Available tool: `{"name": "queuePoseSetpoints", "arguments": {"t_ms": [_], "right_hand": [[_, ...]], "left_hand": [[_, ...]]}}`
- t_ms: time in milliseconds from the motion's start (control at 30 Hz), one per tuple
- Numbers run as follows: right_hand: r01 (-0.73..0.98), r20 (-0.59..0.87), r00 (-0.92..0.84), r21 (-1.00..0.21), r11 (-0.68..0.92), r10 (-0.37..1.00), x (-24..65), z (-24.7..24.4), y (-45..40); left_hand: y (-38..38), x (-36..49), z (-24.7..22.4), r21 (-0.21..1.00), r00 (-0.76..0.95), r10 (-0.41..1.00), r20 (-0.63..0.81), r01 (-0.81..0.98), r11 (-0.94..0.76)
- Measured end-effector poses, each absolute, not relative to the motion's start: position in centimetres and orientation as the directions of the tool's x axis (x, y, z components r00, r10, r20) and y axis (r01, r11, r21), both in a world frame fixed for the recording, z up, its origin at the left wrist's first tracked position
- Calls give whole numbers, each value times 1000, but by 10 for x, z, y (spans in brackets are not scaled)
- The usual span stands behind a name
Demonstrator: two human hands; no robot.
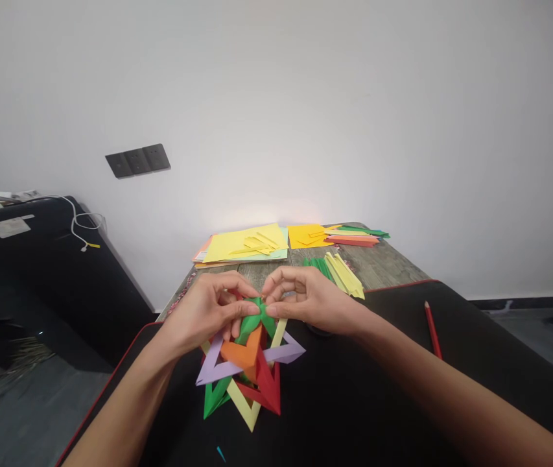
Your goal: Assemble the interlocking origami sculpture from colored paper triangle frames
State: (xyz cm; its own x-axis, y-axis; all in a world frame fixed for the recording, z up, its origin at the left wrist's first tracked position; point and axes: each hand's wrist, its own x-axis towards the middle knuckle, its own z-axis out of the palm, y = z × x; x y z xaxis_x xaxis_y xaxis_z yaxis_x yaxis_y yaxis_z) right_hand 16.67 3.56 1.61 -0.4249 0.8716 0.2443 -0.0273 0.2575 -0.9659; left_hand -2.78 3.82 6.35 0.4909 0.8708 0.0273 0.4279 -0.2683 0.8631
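Several creased, interlocking paper frames form a spiky star (246, 355) over the black mat (354, 402) covering the near end of the table (383, 263); left hand (208, 305) and right hand (308, 295) clamp its green top between fingers, partly hiding the folds.

Indoor craft space (paper star (242, 355), coloured sheets (222, 244), wall sockets (138, 161)).
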Motion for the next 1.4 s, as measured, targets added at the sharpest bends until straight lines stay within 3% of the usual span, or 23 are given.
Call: {"name": "queuePoseSetpoints", "arguments": {"t_ms": [567,733,1133,1400], "right_hand": [[-116,309,-427,-951,288,850,162,13,32],[-82,362,-382,-930,359,850,161,12,33],[-126,265,-403,-964,234,876,163,14,35],[-124,278,-424,-961,249,862,165,13,34]], "left_hand": [[35,-26,66,866,448,894,-17,454,-211],[36,-29,65,850,452,892,-36,483,-210],[35,-27,66,854,460,887,-44,478,-205],[35,-27,67,835,470,881,-59,506,-215]]}}
